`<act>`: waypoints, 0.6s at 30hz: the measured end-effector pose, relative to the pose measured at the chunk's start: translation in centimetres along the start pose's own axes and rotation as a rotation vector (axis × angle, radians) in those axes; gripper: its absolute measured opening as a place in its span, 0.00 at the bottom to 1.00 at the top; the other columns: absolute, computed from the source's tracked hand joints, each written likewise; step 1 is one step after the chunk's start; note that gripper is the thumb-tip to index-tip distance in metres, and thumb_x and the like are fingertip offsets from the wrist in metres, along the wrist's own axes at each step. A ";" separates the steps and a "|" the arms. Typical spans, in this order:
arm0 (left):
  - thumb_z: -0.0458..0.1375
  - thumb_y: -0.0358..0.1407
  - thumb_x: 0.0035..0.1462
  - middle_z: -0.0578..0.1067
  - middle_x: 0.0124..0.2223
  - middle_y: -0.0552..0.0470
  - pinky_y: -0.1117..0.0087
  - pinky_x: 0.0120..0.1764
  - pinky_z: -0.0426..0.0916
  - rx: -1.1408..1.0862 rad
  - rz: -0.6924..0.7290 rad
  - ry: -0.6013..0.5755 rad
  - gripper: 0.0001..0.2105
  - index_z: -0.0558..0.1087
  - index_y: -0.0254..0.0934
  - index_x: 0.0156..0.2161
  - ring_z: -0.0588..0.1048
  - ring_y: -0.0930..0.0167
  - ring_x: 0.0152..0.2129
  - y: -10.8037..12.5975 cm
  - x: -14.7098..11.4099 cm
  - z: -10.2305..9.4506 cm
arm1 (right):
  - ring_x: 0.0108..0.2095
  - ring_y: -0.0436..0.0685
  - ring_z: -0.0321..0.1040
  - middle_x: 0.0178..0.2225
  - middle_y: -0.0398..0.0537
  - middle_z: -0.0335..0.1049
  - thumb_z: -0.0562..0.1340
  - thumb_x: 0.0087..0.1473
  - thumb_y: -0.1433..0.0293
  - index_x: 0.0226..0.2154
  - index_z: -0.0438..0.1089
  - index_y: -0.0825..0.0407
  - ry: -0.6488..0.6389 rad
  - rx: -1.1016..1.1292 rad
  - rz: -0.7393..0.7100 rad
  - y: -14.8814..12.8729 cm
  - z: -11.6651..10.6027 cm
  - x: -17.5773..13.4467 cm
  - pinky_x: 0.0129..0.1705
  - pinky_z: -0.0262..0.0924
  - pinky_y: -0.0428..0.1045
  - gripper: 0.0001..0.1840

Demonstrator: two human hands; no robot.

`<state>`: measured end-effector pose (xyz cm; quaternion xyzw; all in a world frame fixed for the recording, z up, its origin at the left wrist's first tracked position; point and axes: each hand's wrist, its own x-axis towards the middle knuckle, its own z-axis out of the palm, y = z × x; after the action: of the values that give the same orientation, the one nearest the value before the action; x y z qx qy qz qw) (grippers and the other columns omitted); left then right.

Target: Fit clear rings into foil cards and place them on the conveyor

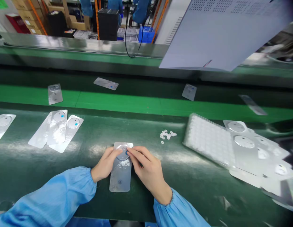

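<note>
In front of me a translucent phone back panel [120, 178], with a round camera ring at its top, lies flat on the dark green worktop [94, 201]. My left hand [106, 164] grips its upper left edge, thumb resting on the ring area. The fingers of my right hand [146, 168] are pinched together at the ring's right side, beside a small blue dot. Whatever those fingertips hold, if anything, is hidden. Several small clear round pieces [166, 135] lie loose to the right of my hands.
Several finished-looking panels [58, 130] with blue dots overlap at left. A clear pocketed tray [208, 138] and a pile of panels [250, 154] occupy the right. More panels [55, 94] lie spaced along the green belt [137, 104] behind. A white sheet [208, 37] hangs above.
</note>
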<state>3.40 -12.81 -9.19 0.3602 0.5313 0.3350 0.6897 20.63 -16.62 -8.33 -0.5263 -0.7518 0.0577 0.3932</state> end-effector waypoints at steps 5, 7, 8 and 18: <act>0.63 0.42 0.54 0.81 0.41 0.49 0.64 0.47 0.69 0.007 -0.021 0.029 0.11 0.82 0.37 0.36 0.76 0.58 0.46 0.2 -0.2 0.1 | 0.35 0.54 0.76 0.38 0.49 0.78 0.57 0.70 0.72 0.44 0.76 0.50 -0.013 -0.104 -0.054 -0.2 -0.1 0.3 0.34 0.69 0.48 0.11; 0.63 0.43 0.54 0.81 0.40 0.50 0.64 0.46 0.70 0.009 -0.014 -0.004 0.12 0.82 0.37 0.36 0.76 0.58 0.45 0.2 -0.1 0.1 | 0.33 0.54 0.75 0.39 0.50 0.78 0.56 0.70 0.72 0.43 0.75 0.51 -0.043 -0.134 -0.058 -0.1 -0.1 0.2 0.33 0.68 0.48 0.11; 0.64 0.43 0.53 0.81 0.40 0.50 0.65 0.45 0.70 0.008 -0.014 -0.011 0.12 0.82 0.37 0.36 0.76 0.58 0.45 0.2 -0.1 0.1 | 0.33 0.54 0.75 0.39 0.50 0.77 0.56 0.70 0.72 0.43 0.74 0.51 -0.058 -0.138 -0.056 -0.1 0.0 0.1 0.32 0.67 0.48 0.10; 0.66 0.46 0.49 0.83 0.42 0.41 0.57 0.42 0.75 -0.320 -0.183 -0.202 0.19 0.81 0.33 0.41 0.81 0.49 0.44 1.0 0.1 0.4 | 0.34 0.57 0.71 0.34 0.49 0.70 0.60 0.66 0.66 0.35 0.70 0.49 0.298 0.387 0.429 0.4 -2.2 -1.7 0.33 0.68 0.51 0.07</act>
<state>3.71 -12.25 -8.30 0.2280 0.4299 0.3133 0.8155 22.58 -18.56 -7.93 -0.5908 -0.5329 0.2034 0.5706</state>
